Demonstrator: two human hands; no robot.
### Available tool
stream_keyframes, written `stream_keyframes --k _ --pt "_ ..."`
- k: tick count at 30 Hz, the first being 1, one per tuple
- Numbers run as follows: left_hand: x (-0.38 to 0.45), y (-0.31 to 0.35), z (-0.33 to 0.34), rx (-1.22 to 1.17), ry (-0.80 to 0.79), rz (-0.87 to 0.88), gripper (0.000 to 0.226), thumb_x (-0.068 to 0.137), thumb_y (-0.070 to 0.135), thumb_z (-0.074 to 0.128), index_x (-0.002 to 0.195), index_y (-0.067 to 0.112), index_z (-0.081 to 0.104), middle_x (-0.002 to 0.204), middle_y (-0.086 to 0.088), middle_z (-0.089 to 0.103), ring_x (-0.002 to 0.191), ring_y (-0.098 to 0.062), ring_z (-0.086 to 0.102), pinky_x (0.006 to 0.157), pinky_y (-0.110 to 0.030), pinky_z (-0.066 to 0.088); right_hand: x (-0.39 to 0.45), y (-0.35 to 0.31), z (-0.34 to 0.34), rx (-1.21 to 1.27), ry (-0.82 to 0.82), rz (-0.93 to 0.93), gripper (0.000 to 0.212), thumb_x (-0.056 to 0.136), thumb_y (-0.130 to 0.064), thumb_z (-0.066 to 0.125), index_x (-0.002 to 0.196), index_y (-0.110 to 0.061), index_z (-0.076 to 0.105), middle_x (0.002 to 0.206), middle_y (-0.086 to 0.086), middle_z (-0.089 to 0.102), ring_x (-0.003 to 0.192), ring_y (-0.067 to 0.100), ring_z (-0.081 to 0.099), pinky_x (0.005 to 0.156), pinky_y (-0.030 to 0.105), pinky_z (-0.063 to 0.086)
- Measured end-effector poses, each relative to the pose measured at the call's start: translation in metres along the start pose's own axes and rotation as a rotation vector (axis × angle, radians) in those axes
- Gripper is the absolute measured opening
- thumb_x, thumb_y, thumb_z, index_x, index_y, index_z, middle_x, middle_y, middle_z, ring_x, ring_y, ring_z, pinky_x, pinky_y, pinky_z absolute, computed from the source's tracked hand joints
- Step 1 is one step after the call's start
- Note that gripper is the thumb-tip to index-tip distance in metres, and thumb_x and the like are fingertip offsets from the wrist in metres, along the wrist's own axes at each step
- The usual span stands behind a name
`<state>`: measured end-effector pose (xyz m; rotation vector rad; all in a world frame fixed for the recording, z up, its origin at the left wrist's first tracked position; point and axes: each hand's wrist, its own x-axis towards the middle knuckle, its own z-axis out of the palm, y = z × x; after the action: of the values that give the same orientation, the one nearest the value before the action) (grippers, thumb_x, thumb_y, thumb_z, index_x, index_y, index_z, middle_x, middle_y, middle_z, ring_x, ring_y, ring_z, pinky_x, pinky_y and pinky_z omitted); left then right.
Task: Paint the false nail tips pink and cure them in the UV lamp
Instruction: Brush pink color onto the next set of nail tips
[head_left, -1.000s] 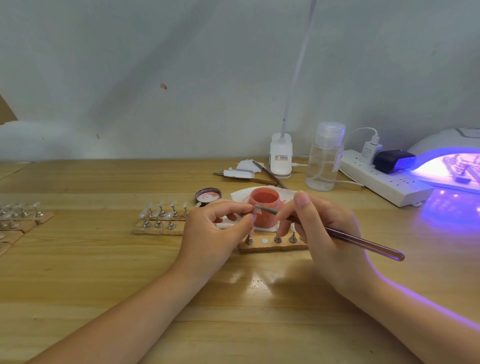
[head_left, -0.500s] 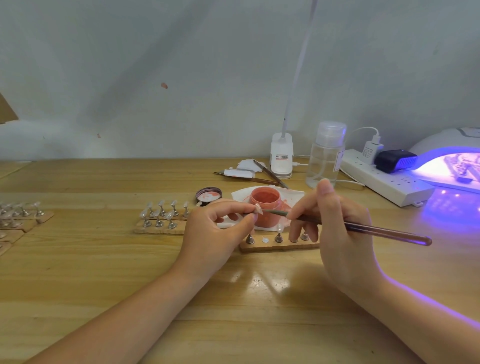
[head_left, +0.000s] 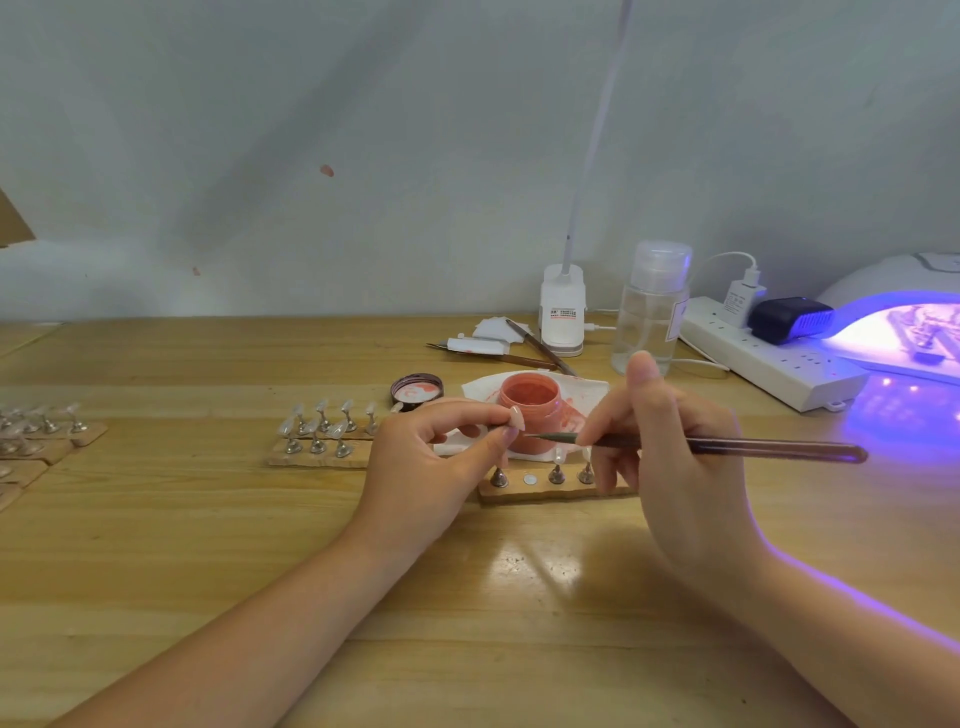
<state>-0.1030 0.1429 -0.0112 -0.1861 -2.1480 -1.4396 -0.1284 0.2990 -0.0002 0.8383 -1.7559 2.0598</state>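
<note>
My left hand (head_left: 431, 462) pinches a small metal holder with a false nail tip (head_left: 516, 417) on top, lifted above the table. My right hand (head_left: 670, 452) grips a long brush (head_left: 727, 445) like a pen, its point just right of the tip and in front of the open jar of pink polish (head_left: 531, 402). Below lies a wooden stand (head_left: 550, 488) with three metal holders and one bare socket. The UV lamp (head_left: 904, 332) glows violet at the far right with items inside.
Another wooden stand with several clear nail tips (head_left: 322, 431) sits left of my left hand, and more stands (head_left: 36, 431) at the far left edge. The jar lid (head_left: 416, 389), a clear bottle (head_left: 652, 312), a power strip (head_left: 769, 358), spare brushes (head_left: 519, 351) and a white lamp base (head_left: 562, 312) stand behind.
My right hand has swung the brush from a downward slant to nearly level and drawn its point slightly right, away from the nail tip. My left hand has held still.
</note>
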Motion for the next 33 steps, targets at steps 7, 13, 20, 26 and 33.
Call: stream_keyframes --k 7,13,20,26,33 --pt "0.0 0.0 0.001 -0.023 0.002 0.013 0.005 0.071 0.027 0.068 0.075 0.028 0.07 0.056 0.016 0.065 0.07 0.003 0.058 0.068 -0.006 0.037 0.0 -0.001 0.001 -0.018 -0.017 0.025 0.05 0.091 -0.035 0.042 0.054 -0.008 0.061 0.044 0.01 0.055 0.037 0.006 0.048 0.045 0.01 0.034" --pt "0.0 -0.001 0.001 -0.026 0.007 -0.015 0.003 0.073 0.029 0.068 0.075 0.03 0.07 0.055 0.011 0.065 0.07 0.004 0.058 0.068 -0.007 0.036 0.001 -0.002 0.003 -0.023 -0.03 0.0 0.049 0.094 -0.032 0.038 0.058 -0.008 0.061 0.049 0.006 0.06 0.039 0.004 0.049 0.045 0.009 0.034" --pt "0.0 0.001 0.001 -0.041 0.013 -0.017 0.007 0.069 0.033 0.066 0.074 0.031 0.069 0.058 0.009 0.067 0.07 0.005 0.059 0.068 -0.008 0.037 0.001 -0.004 0.003 -0.007 -0.003 0.013 0.049 0.094 -0.03 0.039 0.056 -0.008 0.061 0.047 0.01 0.057 0.036 0.003 0.048 0.043 0.008 0.034" --pt "0.0 0.0 0.001 -0.052 0.04 -0.03 0.005 0.072 0.029 0.068 0.074 0.034 0.069 0.056 0.01 0.066 0.07 0.007 0.059 0.068 -0.007 0.037 -0.002 -0.006 0.002 0.023 0.005 0.091 0.052 0.087 -0.04 0.044 0.052 -0.005 0.061 0.04 0.008 0.053 0.033 0.006 0.046 0.041 0.008 0.032" --pt "-0.001 -0.001 0.002 -0.123 0.065 -0.059 0.003 0.07 0.032 0.069 0.073 0.031 0.071 0.055 0.007 0.067 0.068 0.007 0.06 0.071 -0.013 0.04 0.009 -0.015 -0.003 0.02 0.026 0.101 0.033 0.081 -0.039 0.052 0.072 -0.009 0.058 0.056 0.003 0.066 0.037 0.008 0.037 0.041 0.018 0.032"
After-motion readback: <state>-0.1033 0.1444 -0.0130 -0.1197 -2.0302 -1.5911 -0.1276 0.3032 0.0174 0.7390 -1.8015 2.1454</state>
